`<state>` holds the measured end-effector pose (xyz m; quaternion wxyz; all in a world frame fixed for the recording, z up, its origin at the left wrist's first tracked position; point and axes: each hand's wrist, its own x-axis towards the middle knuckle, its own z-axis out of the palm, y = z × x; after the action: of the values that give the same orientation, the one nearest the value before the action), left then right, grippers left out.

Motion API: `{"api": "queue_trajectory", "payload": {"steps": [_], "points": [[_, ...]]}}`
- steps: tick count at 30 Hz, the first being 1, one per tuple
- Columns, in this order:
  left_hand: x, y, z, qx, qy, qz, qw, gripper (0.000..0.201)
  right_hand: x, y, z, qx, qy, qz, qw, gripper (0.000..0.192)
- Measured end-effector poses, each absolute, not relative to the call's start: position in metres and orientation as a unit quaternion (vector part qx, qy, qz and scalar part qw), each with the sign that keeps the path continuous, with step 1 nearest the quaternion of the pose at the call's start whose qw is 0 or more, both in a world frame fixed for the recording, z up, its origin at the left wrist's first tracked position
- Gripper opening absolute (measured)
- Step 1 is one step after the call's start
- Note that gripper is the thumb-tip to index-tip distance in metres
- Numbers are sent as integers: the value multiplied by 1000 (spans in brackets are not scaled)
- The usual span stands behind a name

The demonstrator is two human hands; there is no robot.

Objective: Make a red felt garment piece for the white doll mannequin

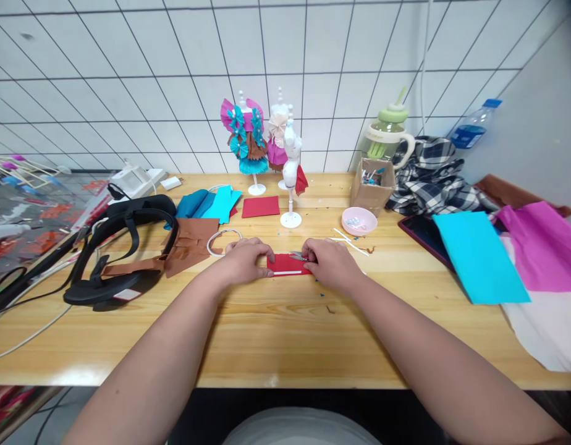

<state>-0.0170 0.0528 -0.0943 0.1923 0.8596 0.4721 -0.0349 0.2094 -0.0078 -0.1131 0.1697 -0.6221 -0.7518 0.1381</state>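
Observation:
A small red paper piece (pixel 285 264) with a white strip along its lower edge lies on the wooden table (pixel 276 334). My left hand (pixel 245 258) presses on its left end. My right hand (pixel 329 262) covers its right end and holds small scissors (pixel 298 255), whose tips rest over the paper's top edge. Just behind stands a white mini mannequin (pixel 291 179) with a red scrap at its waist.
Dressed mini mannequins (pixel 248 137), red (pixel 260 206), teal (pixel 210 204) and brown (pixel 188 244) sheets, a tape ring (pixel 223 241), a pink bowl (pixel 359 220), a cardboard box (pixel 372 185), a black headset (pixel 121 253) at left. At right: cyan (pixel 480 256) and magenta (pixel 540 247) paper, plaid cloth (pixel 431 176).

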Motion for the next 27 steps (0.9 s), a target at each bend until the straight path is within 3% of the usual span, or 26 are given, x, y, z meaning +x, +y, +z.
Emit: {"api": "queue_trajectory", "payload": {"steps": [7,12,17,22,27], "points": [[-28,64,-104,870,439,18,223,35,225,-8,-108,-605,-759,154,185,8],[-19,64,-109,864,461,98,179,37,225,-6,-113,-587,-784,151,137,4],[0,50,-113,896,390,162,136,34,226,-5,-114,-600,-774,157,130,5],[2,44,-126,900,423,37,103,80,232,-3,-111,-619,-763,108,149,13],[1,44,-133,888,450,-7,95,87,238,-1,-113,-635,-757,99,118,14]]}}
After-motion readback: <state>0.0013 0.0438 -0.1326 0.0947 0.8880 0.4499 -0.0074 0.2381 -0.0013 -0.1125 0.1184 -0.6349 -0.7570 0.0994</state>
